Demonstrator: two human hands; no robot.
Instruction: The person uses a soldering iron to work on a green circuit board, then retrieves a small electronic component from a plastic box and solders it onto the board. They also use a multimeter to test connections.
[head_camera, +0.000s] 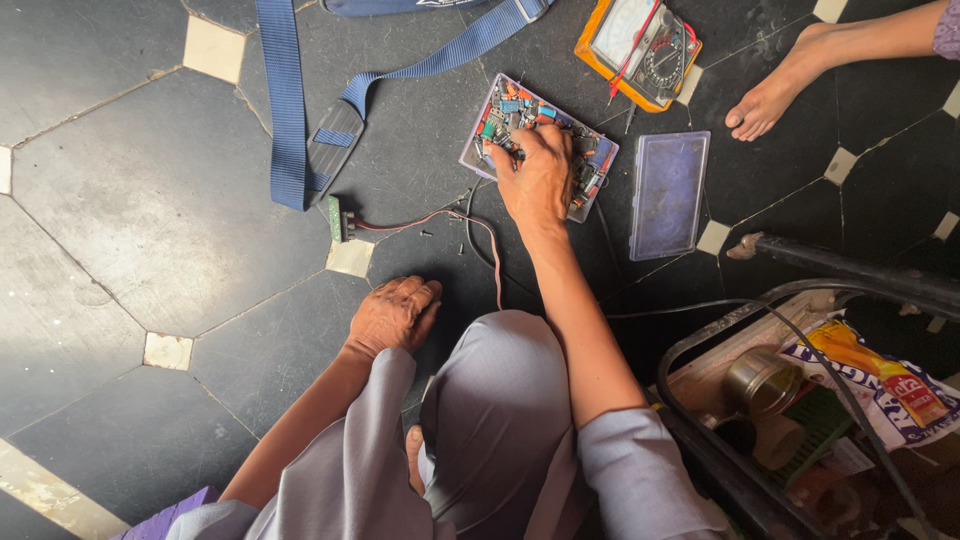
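My right hand (540, 175) reaches into a clear plastic parts box (487, 105) on the dark tiled floor, fingers curled among several small coloured electronic components; whether it holds one is hidden. The box's loose lid (668, 195) lies just to its right. My left hand (392, 315) rests flat-knuckled on the floor beside my knee, holding nothing. A small green circuit board (336, 218) with red wires lies between the hands.
An orange analogue multimeter (637, 48) with probe leads lies beyond the box. A blue strap (285, 110) runs from a bag at the top. Another person's bare foot (770, 95) rests at the upper right. A machine with a black tube frame (850, 270) sits at the lower right.
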